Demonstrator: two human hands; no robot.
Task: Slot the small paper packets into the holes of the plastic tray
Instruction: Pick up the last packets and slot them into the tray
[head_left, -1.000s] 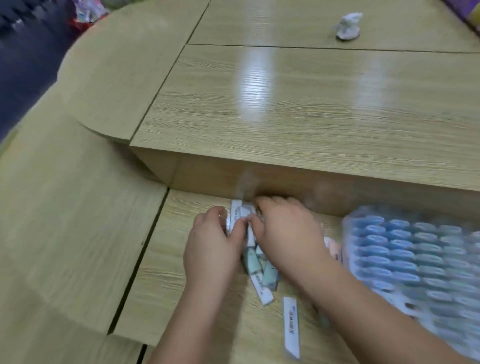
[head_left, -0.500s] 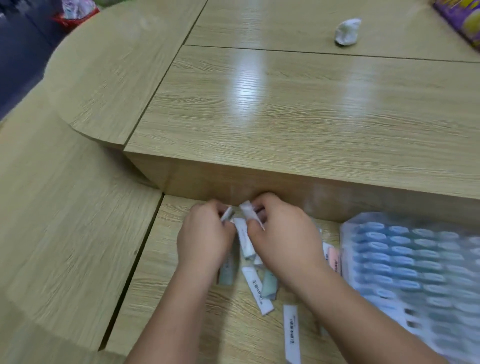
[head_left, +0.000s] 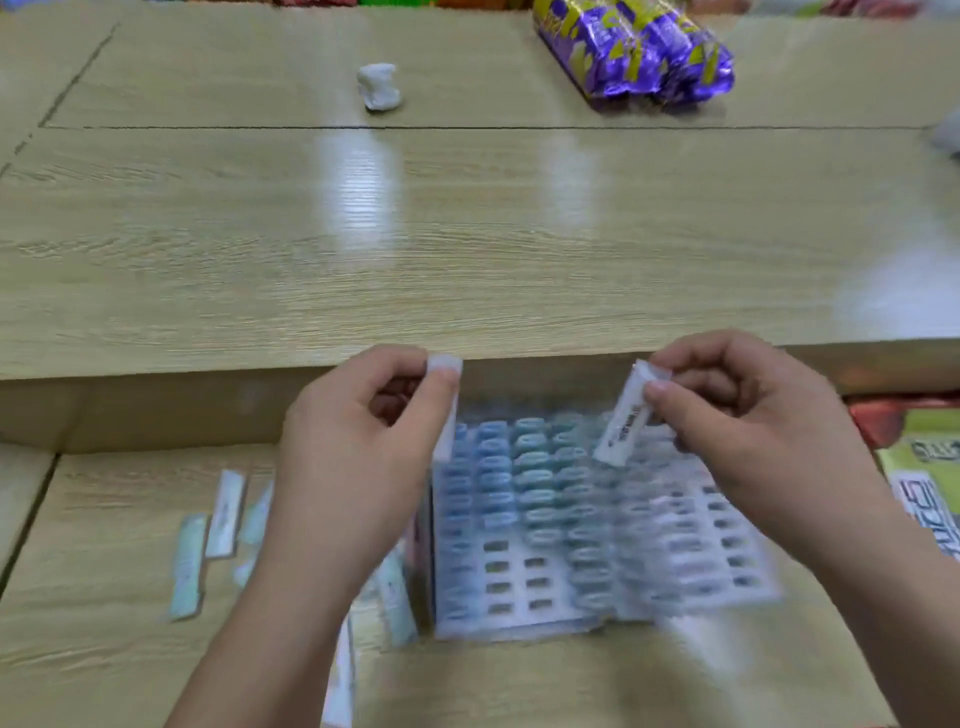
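A white plastic tray (head_left: 597, 621) lies on the lower table shelf; most of its holes hold blue-green packets, while holes near its front stand vacant. My left hand (head_left: 358, 467) pinches one white paper packet (head_left: 448, 415) upright over the tray's left edge. My right hand (head_left: 758, 431) holds a second packet (head_left: 626, 421), tilted, above the tray's far right part. Loose packets (head_left: 224, 512) lie scattered on the shelf left of the tray.
A raised wooden tabletop (head_left: 467, 234) runs behind the tray, its front edge just beyond my hands. On it sit a crumpled white wad (head_left: 379, 85) and purple snack wrappers (head_left: 639, 49). Coloured packaging (head_left: 924, 493) lies right of the tray.
The view has swung right. Both hands left the loose pile, each lifting a packet, and now hover over the tray.
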